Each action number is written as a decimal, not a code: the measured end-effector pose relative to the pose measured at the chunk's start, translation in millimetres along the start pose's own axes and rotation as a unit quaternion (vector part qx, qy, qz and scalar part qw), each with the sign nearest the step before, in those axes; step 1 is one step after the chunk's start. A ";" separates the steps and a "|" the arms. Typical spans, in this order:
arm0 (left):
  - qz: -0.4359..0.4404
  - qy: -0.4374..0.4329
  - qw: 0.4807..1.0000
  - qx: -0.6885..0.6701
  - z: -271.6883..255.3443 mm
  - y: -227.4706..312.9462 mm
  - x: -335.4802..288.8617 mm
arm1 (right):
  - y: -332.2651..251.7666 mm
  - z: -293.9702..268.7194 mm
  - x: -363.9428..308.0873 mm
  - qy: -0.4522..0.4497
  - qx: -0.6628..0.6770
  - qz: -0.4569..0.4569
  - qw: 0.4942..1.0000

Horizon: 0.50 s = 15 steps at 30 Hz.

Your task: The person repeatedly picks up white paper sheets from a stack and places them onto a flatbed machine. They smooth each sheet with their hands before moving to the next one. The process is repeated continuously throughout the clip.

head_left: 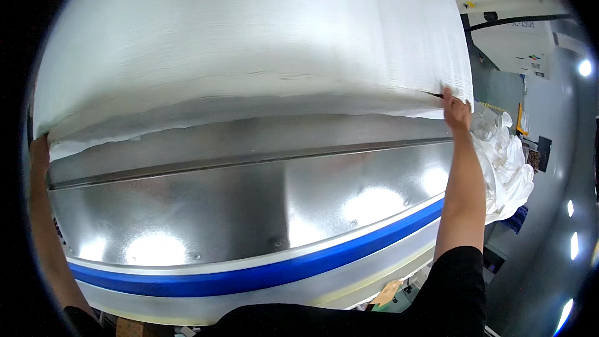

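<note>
A wide white cloth [262,31] spreads away from me over a machine bed, its near edge hanging in a slack, slightly wavy fold. At the cloth's near left corner is my left hand [40,148], closed on the edge, with its fingers largely hidden at the rim of the picture. My right hand [458,112] pinches the near right edge, thumb side up, and its fingertips are a little blurred. Below the cloth's edge lies a shiny metal panel [206,212] with a dark seam [249,162] running across it.
A blue strip [262,282] and a pale ledge border the metal panel on my side. Crumpled white cloth [502,162] is heaped at the right. Beyond it stand a white machine housing [511,47] and a grey floor [555,212]. Brown cardboard [388,292] shows below the ledge.
</note>
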<state>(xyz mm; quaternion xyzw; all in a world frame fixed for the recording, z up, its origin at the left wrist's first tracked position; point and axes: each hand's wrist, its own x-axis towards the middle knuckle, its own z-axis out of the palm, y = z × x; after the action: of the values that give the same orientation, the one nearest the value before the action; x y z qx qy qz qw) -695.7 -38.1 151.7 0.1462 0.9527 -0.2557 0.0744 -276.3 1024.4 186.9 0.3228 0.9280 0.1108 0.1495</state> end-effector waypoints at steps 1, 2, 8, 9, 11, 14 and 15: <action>-0.137 -0.066 0.928 -0.341 18.3 5.4 -3.3 | 30.5 11.2 4.0 -0.040 -0.036 0.033 0.998; -0.128 -0.054 0.928 -0.347 23.1 12.3 1.6 | 58.8 16.3 10.8 -0.083 -0.073 0.070 0.991; -0.021 0.015 0.978 -0.206 33.9 15.3 2.7 | 148.9 32.3 28.4 -0.111 -0.012 -0.004 0.994; -0.015 0.026 0.978 -0.206 26.3 4.0 -5.0 | 138.0 33.7 29.7 -0.102 -0.022 0.019 0.994; -0.007 0.032 0.987 -0.158 0.8 -10.5 -21.0 | 108.4 44.3 26.3 -0.081 -0.037 0.061 0.994; 0.010 -0.006 1.000 0.003 -8.0 30.8 -14.3 | 145.0 35.5 16.8 -0.074 -0.115 0.031 0.990; 0.018 -0.012 1.000 0.003 -25.3 44.3 -11.5 | 165.5 33.1 12.7 -0.052 -0.131 0.067 0.988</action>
<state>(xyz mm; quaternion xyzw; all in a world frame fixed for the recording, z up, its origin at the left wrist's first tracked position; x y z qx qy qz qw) -672.5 8.7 155.3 0.1600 0.9484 -0.2587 0.0899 -180.6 1163.0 203.5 0.3673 0.8727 0.2244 0.2307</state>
